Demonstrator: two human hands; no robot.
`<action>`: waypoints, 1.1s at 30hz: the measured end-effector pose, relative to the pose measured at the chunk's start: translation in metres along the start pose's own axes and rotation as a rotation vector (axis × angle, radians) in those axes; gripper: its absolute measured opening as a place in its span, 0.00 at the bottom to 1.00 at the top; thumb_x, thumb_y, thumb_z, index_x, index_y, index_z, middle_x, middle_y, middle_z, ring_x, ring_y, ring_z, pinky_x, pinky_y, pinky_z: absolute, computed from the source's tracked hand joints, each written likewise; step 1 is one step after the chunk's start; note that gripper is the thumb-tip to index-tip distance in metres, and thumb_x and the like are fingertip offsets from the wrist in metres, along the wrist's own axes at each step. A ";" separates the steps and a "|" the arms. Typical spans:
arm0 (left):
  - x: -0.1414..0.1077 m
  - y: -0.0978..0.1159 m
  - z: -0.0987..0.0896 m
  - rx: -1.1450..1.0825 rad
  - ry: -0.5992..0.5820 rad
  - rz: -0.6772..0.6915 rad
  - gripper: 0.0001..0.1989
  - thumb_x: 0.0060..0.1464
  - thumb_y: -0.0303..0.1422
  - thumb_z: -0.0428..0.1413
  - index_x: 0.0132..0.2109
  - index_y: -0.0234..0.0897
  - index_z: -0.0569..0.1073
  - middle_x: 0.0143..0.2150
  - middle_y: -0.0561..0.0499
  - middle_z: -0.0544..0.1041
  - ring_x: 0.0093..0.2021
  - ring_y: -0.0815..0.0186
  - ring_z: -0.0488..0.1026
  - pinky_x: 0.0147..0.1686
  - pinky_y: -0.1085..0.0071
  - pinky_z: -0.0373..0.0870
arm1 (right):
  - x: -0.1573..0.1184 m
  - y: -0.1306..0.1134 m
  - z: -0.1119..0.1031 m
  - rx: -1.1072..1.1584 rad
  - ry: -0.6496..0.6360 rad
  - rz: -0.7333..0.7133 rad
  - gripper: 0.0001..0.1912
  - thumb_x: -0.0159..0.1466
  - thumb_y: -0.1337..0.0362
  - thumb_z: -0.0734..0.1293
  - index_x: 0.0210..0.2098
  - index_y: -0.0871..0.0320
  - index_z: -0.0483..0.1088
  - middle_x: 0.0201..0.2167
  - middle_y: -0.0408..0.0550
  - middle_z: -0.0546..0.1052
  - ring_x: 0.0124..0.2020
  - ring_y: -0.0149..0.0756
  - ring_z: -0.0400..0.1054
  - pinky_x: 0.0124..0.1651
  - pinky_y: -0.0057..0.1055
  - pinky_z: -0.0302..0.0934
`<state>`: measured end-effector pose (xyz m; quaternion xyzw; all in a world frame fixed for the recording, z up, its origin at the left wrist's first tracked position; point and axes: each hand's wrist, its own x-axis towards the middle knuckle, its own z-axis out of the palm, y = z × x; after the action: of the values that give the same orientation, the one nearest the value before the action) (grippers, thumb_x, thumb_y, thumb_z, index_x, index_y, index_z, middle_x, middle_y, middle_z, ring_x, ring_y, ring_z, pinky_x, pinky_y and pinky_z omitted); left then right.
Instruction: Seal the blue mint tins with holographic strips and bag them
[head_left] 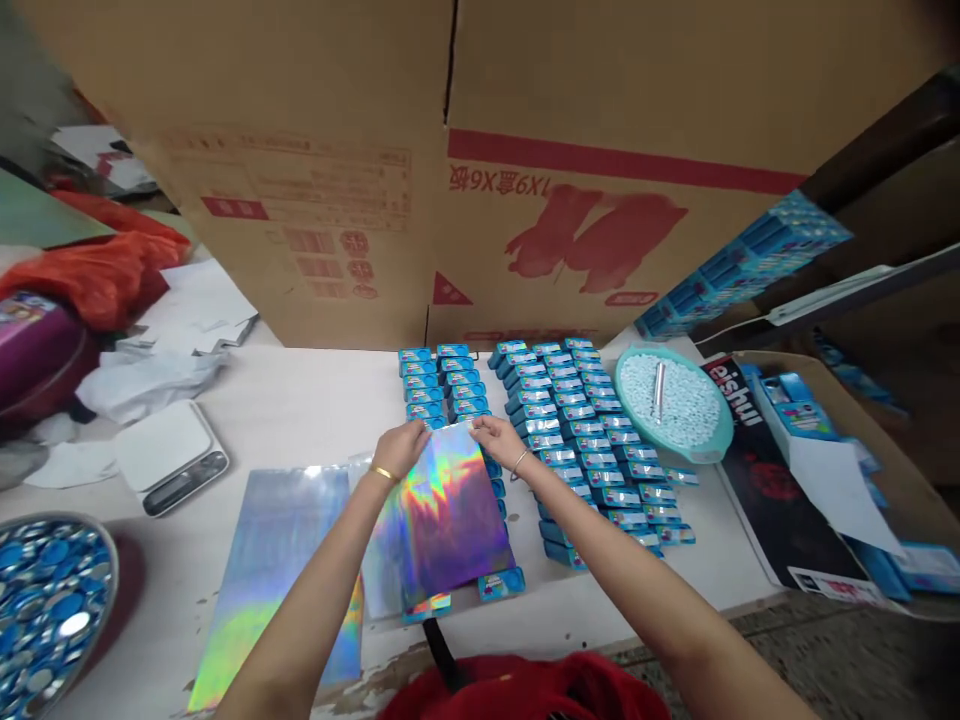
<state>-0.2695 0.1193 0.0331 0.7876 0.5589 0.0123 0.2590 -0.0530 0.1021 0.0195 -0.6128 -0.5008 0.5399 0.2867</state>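
Note:
A shiny holographic sheet (459, 515) is stretched between my two hands over the rows of small blue boxes (469, 390). My left hand (401, 448), with a gold bangle at the wrist, pinches its far left corner. At the far right corner my right hand (501, 440) grips the same sheet between thumb and fingers. Beneath and to the left of it lies a paler translucent sheet (381, 560), partly covered. Another holographic sheet (285, 540) rests flat on the table, partly hidden by my left arm. Single blue boxes peek out below the held sheet, one being a blue box (502, 583) near the table edge.
A large cardboard carton (360, 250) stands at the back. More blue boxes (577, 430) stand in rows at right, beside a turquoise basin (724, 430) of pale pellets with a metal scoop (659, 390). At left are a scale (169, 450) and a bowl (112, 580) of round blue-and-silver pieces.

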 end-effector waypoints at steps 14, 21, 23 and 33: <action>0.069 0.053 0.044 0.131 0.133 0.160 0.14 0.62 0.29 0.47 0.47 0.40 0.76 0.47 0.44 0.77 0.44 0.57 0.71 0.42 0.61 0.62 | 0.048 0.039 -0.015 0.208 -0.154 0.131 0.09 0.59 0.57 0.60 0.27 0.55 0.62 0.16 0.34 0.63 0.11 0.28 0.60 0.15 0.26 0.50; 0.076 0.050 0.056 0.219 0.292 0.231 0.14 0.62 0.29 0.48 0.50 0.39 0.74 0.51 0.45 0.77 0.45 0.57 0.71 0.43 0.60 0.63 | 0.064 0.038 -0.016 0.383 -0.113 0.196 0.10 0.58 0.56 0.62 0.28 0.55 0.62 0.18 0.34 0.63 0.11 0.28 0.64 0.13 0.24 0.50; 0.078 0.048 0.057 0.222 0.330 0.243 0.13 0.62 0.29 0.48 0.48 0.39 0.75 0.50 0.45 0.77 0.44 0.58 0.71 0.43 0.60 0.63 | 0.068 0.034 -0.017 0.390 -0.129 0.211 0.09 0.58 0.58 0.62 0.27 0.56 0.61 0.17 0.34 0.63 0.11 0.28 0.64 0.13 0.23 0.48; 0.024 0.069 0.027 -0.040 0.299 0.439 0.06 0.60 0.28 0.50 0.36 0.37 0.71 0.36 0.47 0.76 0.36 0.62 0.69 0.35 0.66 0.62 | 0.072 0.029 -0.021 0.174 -0.180 0.195 0.07 0.61 0.63 0.60 0.26 0.55 0.64 0.08 0.34 0.62 0.10 0.28 0.57 0.16 0.23 0.49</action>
<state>-0.1919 0.1137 0.0319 0.8741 0.4066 0.1955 0.1801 -0.0307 0.1628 -0.0285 -0.5803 -0.4140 0.6594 0.2388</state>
